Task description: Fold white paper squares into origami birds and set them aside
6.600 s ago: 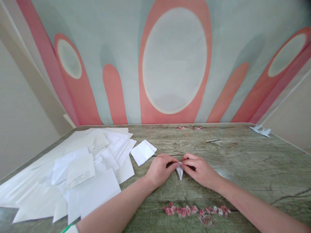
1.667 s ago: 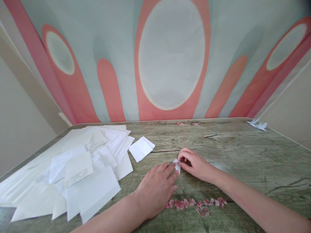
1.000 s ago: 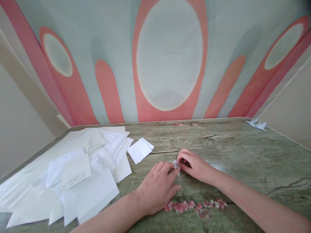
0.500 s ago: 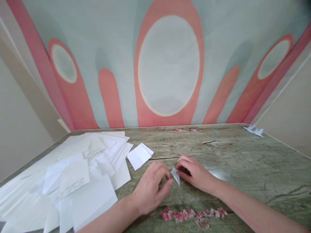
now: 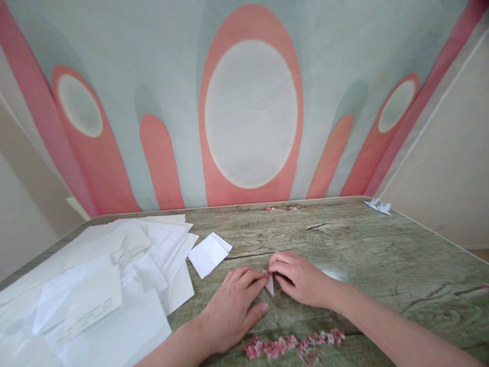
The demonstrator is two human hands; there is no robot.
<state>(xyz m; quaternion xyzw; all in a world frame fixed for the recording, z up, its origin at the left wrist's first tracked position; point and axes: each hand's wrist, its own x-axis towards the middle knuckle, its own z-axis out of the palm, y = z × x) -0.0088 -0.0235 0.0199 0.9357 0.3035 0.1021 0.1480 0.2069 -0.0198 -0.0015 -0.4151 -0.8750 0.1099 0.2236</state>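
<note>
A small folded paper (image 5: 270, 286), white and pointed at its lower end, sits between my two hands just above the wood-grain table (image 5: 359, 239) or on it; I cannot tell which. My right hand (image 5: 298, 278) pinches its upper right part, the fingers covering some of it. From the other side, my left hand (image 5: 237, 306) touches the paper's top with its index fingertip. The left thumb stands apart, lower down, with the fingers stretched forward. Beyond my left hand lies a little stack of white paper squares (image 5: 209, 256).
A broad, loose pile of white paper sheets (image 5: 133, 321) covers the table's left side. White paper pieces (image 5: 378, 206) rest at the far right corner. Pink printed flowers (image 5: 280, 346) mark the near part of the table. A patterned wall (image 5: 252, 112) rises behind.
My left hand has come in to the folded paper, its index finger now on the top. The right hand keeps its pinch. The whole view has shifted slightly.
</note>
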